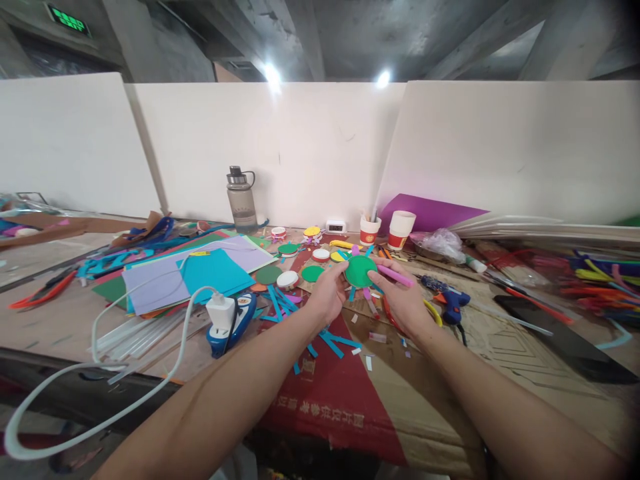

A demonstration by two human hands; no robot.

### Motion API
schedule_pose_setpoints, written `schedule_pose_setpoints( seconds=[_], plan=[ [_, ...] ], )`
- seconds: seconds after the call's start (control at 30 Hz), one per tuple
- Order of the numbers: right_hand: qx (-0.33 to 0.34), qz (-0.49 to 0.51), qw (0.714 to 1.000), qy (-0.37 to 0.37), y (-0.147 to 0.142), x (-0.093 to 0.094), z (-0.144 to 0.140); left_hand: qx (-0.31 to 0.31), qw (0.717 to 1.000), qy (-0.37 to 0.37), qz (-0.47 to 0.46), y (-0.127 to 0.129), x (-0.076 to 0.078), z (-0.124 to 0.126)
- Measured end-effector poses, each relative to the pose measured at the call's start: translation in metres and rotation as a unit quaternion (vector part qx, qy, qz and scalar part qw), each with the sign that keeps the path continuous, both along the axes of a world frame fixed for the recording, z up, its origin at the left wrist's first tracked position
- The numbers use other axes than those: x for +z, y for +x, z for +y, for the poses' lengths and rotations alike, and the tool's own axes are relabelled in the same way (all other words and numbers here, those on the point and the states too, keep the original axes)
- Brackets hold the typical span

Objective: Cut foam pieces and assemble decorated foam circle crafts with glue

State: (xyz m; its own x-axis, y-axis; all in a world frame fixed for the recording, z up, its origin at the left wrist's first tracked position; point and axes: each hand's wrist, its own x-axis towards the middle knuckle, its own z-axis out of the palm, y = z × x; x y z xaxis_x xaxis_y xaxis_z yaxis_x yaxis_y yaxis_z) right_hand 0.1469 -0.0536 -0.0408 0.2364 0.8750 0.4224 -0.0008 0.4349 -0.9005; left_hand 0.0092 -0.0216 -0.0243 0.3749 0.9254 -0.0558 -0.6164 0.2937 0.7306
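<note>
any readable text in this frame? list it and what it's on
Green ceiling sign: lit letters, too blurred to read.
Red cardboard panel: a row of printed Chinese characters, upside down, too blurred to quote.
Red-and-white paper cups: print too small to read.
Small white clock: digits unreadable.
Nothing else legible.

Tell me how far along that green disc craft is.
Done: several coloured strips already fan out from the green disc. In hand: the left hand steadies the disc while the right hand holds a pink strip at its edge. Left: loose blue strips lie unused on the cardboard.
</note>
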Motion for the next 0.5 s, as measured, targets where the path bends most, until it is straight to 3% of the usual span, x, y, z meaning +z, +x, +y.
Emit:
schedule_pose_setpoints(
  seconds=[0.3, 0.5],
  plan=[
    [-0.007, 0.006, 1.0, -0.028, 0.0008, -0.0029, -0.0013, -0.008, 1.0, -0.008, -0.004, -0.0014, 0.0031, -0.0054],
    [-0.026, -0.043, 0.998, -0.028, 0.0018, -0.0008, -0.0038, -0.01, 1.0, -0.019, -0.004, -0.0018, 0.0036, -0.0062]
  ],
)
